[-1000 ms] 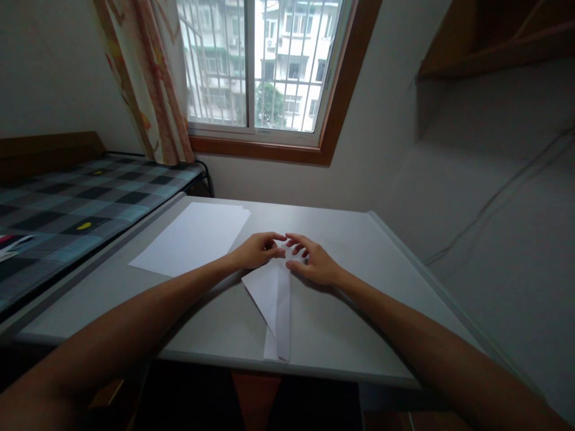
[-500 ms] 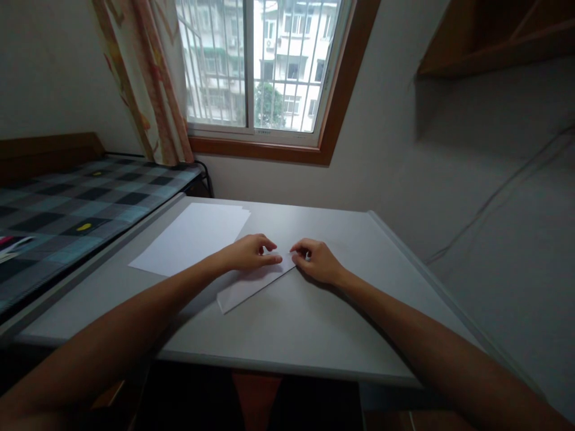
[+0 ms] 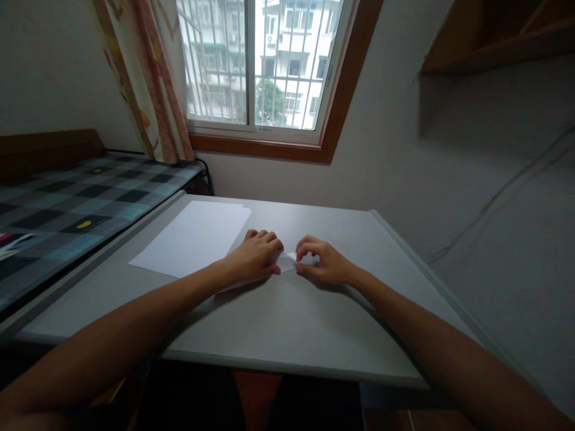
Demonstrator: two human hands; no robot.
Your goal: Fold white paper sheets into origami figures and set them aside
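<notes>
A folded sheet of white paper [image 3: 286,262] lies on the white table [image 3: 287,323], mostly covered by my left hand. My left hand [image 3: 255,257] rests over it, fingers curled down and thumb along the near edge, gripping it. At the right end of the sheet is my right hand [image 3: 324,261]. Its thumb and fingers curve in around the small raised tip there, with a gap between them further back. The left part of the sheet is hidden beneath my left hand and forearm.
A stack of white paper [image 3: 188,236] lies on the table's left side, partly behind my left forearm. A bed with a checked cover [image 3: 90,197] adjoins the table at left. Beyond the table stands a wall with a barred window [image 3: 256,72] and a curtain [image 3: 157,90].
My left hand has moved down onto the folded sheet and closed over it. The sheet has turned and shows less. My right hand has shifted slightly right, fingers still curved.
</notes>
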